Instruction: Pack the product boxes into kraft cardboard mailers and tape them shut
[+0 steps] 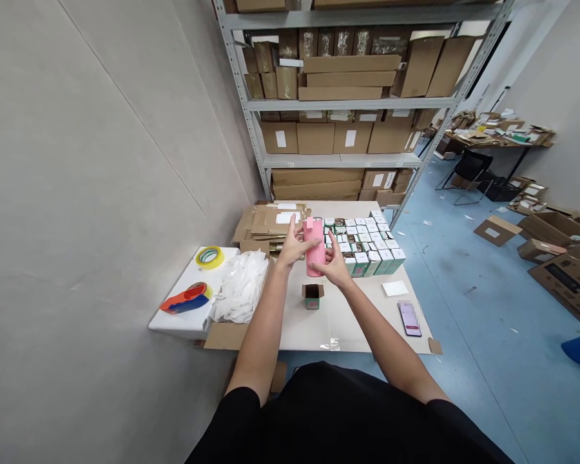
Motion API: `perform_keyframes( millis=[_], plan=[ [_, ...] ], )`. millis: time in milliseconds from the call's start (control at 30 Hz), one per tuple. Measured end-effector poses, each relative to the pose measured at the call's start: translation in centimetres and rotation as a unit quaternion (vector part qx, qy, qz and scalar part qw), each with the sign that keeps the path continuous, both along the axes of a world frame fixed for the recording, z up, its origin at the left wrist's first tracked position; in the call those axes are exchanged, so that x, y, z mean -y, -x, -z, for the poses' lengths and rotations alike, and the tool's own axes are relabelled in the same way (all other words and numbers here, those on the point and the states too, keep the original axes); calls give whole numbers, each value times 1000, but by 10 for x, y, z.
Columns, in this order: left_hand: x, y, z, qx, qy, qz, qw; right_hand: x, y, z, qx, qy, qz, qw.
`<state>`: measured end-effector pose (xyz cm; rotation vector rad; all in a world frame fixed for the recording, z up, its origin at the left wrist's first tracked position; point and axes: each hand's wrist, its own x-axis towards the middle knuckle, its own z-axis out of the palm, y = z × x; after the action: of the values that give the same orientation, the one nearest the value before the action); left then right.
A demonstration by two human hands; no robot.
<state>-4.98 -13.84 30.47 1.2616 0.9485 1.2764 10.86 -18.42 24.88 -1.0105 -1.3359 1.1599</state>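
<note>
A pink tumbler is held upright above the table, between both my hands. From its left side my left hand grips it, the thumb across its front. On the lower right, my right hand has its thumb pressed against the tumbler and its fingers curled. Below them stands a small green box with its top flaps spread and a dark inside. Rows of white and green boxes fill the table's far right, some with open tops.
Flattened cardboard lies at the back left. A carton of white wrapping stands left, beside a tape dispenser and a yellow tape roll. Toward the right are a white card and a phone. Shelving rises behind.
</note>
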Motion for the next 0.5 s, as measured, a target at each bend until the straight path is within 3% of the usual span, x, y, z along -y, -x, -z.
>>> perform_keyframes(
  millis=[67, 200, 400, 500],
  plan=[
    [0, 0, -1, -25, 9, -18, 999, 0, 1, 1, 16, 0, 16, 1000],
    [0, 1, 0, -25, 14, -7, 1000, -2, 1, 3, -13, 10, -39, 999],
    [-3, -1, 4, 3, 25, -11, 1000, -3, 1, 1, 49, 4, 49, 998],
    [-4, -2, 6, 21, 32, -25, 999, -3, 1, 2, 33, -6, 9, 999]
  ],
)
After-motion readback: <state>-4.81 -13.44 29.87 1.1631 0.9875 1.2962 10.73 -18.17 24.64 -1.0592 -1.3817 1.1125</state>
